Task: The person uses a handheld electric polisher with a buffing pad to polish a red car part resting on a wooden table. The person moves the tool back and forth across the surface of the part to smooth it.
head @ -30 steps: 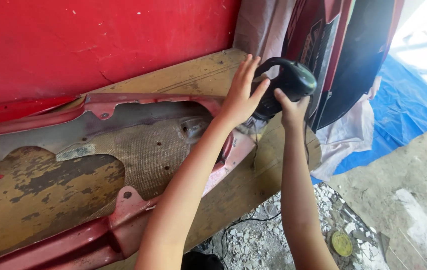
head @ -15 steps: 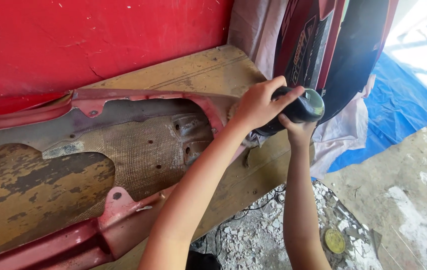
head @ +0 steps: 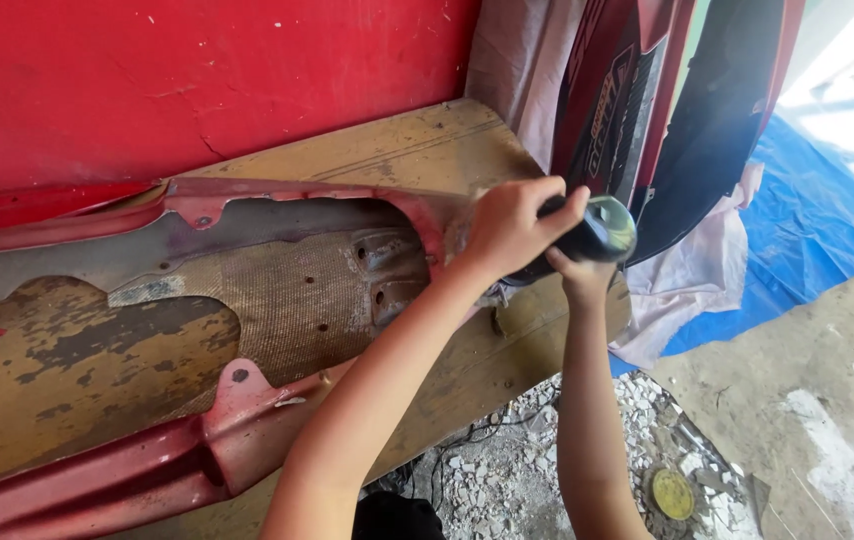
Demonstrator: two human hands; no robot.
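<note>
Both my hands are clamped on the black power tool [head: 587, 235]: left hand [head: 512, 225] on top, right hand [head: 579, 277] beneath, just beside the red fairing panel [head: 247, 330]. Loose grip risks gouging its edge.

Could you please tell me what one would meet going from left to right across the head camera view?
Red, worn vehicle body panel → left hand → black, round-bodied power tool held by both hands → dark red and black fairing panels leaning upright → blue plastic tarp.
</note>
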